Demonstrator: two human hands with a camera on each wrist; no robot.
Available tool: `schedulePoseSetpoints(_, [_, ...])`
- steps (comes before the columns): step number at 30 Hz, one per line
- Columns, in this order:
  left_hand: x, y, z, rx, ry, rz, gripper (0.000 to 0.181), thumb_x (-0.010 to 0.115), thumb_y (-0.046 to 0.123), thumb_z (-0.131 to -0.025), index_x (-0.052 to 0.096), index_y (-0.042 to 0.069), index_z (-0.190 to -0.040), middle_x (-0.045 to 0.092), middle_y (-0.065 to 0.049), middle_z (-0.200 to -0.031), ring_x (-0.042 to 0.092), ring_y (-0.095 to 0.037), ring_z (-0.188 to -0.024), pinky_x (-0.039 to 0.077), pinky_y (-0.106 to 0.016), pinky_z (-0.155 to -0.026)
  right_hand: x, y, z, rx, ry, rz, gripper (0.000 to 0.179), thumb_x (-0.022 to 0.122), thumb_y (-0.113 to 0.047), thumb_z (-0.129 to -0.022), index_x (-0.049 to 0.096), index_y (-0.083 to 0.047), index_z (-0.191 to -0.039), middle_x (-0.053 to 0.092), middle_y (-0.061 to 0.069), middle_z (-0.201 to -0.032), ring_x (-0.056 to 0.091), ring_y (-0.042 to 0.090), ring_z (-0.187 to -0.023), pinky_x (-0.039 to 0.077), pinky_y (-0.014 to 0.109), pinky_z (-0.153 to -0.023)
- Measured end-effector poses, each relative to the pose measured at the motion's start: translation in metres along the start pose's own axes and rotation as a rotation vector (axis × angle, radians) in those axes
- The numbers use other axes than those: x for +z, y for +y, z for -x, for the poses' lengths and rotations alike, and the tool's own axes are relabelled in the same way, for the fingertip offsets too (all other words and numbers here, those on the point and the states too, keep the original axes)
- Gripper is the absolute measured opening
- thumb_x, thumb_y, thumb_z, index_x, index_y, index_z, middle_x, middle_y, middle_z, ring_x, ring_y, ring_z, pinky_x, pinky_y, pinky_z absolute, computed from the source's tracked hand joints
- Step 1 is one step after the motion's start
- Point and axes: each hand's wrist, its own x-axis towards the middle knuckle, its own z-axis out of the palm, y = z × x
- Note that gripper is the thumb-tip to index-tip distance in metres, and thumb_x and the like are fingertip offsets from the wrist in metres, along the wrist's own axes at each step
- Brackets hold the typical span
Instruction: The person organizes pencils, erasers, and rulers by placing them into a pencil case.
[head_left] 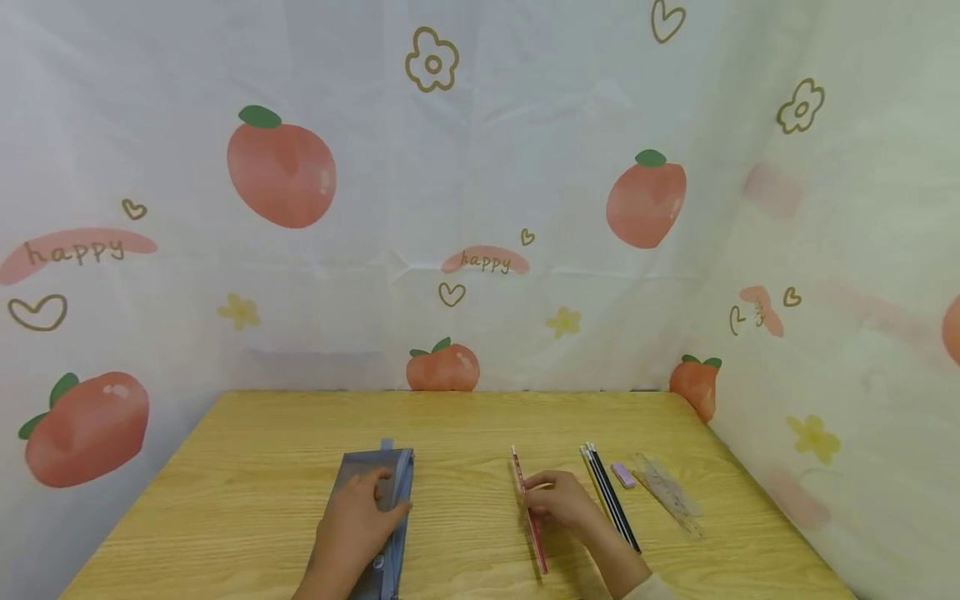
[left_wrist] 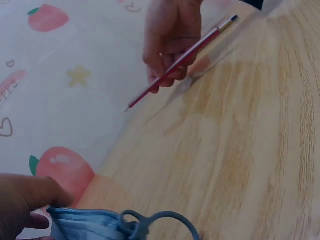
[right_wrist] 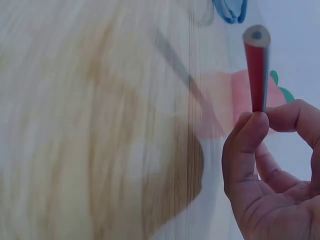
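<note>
A blue-grey pencil case (head_left: 360, 460) lies on the left part of the table. Over it is my left hand (head_left: 358, 518), thumb and forefinger spread apart near the zip side. In the left wrist view a ring-shaped part (left_wrist: 175, 215) stands out from the case's edge. Between thumb and fingers my right hand (head_left: 562, 502) pinches a red pencil (head_left: 536, 537), to the right of the case. Seen from the right wrist, the pencil (right_wrist: 257, 75) points its flat, unsharpened end at the camera. Its other end is white.
Several pencils, dark ones (head_left: 617, 505) and a yellowish one (head_left: 595, 477), lie side by side right of my right hand. Beyond them are a small purple eraser (head_left: 622, 475) and clear, ruler-like sheets (head_left: 669, 486). Printed cloth (head_left: 480, 167) hangs behind the wooden table (head_left: 465, 425).
</note>
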Motion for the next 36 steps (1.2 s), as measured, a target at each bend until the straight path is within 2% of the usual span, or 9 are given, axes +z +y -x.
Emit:
schedulePoseSetpoints(3, [0.002,0.000,0.002,0.036,0.010,-0.042,0.047,0.072,0.031,-0.069,0.061,0.012,-0.110,0.053,0.001,-0.079,0.049,-0.012,-0.063,0.040,-0.028,-0.047,0.005,-0.001,0.000,0.001,-0.010,-0.014,0.033,0.058,-0.007,-0.078,0.056,0.011,-0.105,0.061,0.010,-0.080,0.057,0.013,-0.061,0.053,0.031,-0.057])
schedulePoseSetpoints(8, [0.003,-0.002,0.001,0.045,0.017,-0.003,0.037,0.068,0.023,-0.068,0.064,0.011,-0.104,0.058,0.004,-0.078,0.053,-0.013,-0.066,0.044,-0.030,-0.052,0.011,-0.002,0.001,0.003,-0.019,0.001,0.032,0.059,-0.008,-0.080,0.057,0.010,-0.106,0.062,0.009,-0.078,0.057,0.012,-0.062,0.053,0.031,-0.058])
schedulePoseSetpoints(13, [0.005,-0.003,0.000,0.036,-0.021,0.132,0.033,0.066,0.016,-0.071,0.065,0.008,-0.103,0.059,0.003,-0.077,0.052,-0.012,-0.066,0.043,-0.027,-0.051,0.015,-0.004,0.002,0.019,-0.045,-0.040,0.034,0.060,-0.008,-0.081,0.055,0.011,-0.109,0.062,0.010,-0.082,0.057,0.012,-0.064,0.054,0.032,-0.060])
schedulePoseSetpoints(16, [0.006,-0.002,0.000,0.022,-0.045,0.241,0.033,0.063,0.011,-0.072,0.064,0.005,-0.105,0.060,0.001,-0.078,0.051,-0.012,-0.056,0.043,-0.025,-0.046,0.017,-0.004,0.002,0.036,-0.060,-0.080,0.035,0.060,-0.008,-0.081,0.055,0.011,-0.110,0.063,0.011,-0.083,0.058,0.013,-0.064,0.054,0.032,-0.061])
schedulePoseSetpoints(19, [0.007,0.000,0.000,-0.001,-0.061,0.344,0.036,0.060,0.006,-0.071,0.063,0.004,-0.107,0.059,-0.003,-0.082,0.052,-0.012,-0.050,0.047,-0.026,-0.042,0.021,-0.003,0.001,0.041,-0.055,-0.107,0.035,0.060,-0.008,-0.080,0.055,0.010,-0.110,0.063,0.011,-0.082,0.059,0.013,-0.063,0.054,0.031,-0.060])
schedulePoseSetpoints(22, [0.007,0.004,0.000,-0.030,-0.067,0.421,0.037,0.059,0.007,-0.071,0.062,0.003,-0.108,0.059,-0.007,-0.085,0.054,-0.014,-0.053,0.050,-0.026,-0.042,0.025,-0.002,-0.002,0.037,-0.042,-0.145,0.036,0.060,-0.006,-0.078,0.054,0.010,-0.109,0.063,0.011,-0.079,0.059,0.012,-0.059,0.054,0.030,-0.058])
schedulePoseSetpoints(36, [0.017,0.014,0.000,-0.104,-0.096,0.609,0.037,0.060,0.008,-0.070,0.062,0.004,-0.107,0.059,-0.006,-0.086,0.056,-0.016,-0.068,0.053,-0.030,-0.048,0.049,-0.005,-0.011,0.016,-0.054,-0.189,0.031,0.062,-0.006,-0.078,0.057,0.009,-0.105,0.064,0.011,-0.077,0.060,0.014,-0.058,0.054,0.032,-0.056])
